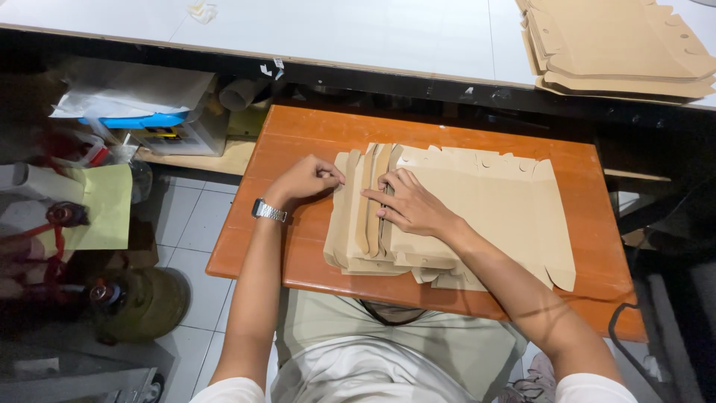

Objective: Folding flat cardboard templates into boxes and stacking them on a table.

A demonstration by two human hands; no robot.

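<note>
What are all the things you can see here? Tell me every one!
flat tan cardboard box blanks: one stack, tan, on the small table
small orange wooden table: one, orange, centre
long white worktop: one, white, top
second pile of tan cardboard blanks: one, tan, top right on the worktop
yellow paper sheet: one, yellow, left
silver wristwatch: one, silver, left wrist
left hand: pinching a folded flap
right hand: pressing the stack

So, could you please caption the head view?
Both hands, left and right, press folds into flat brown cardboard blanks on an orange wooden board.
</note>
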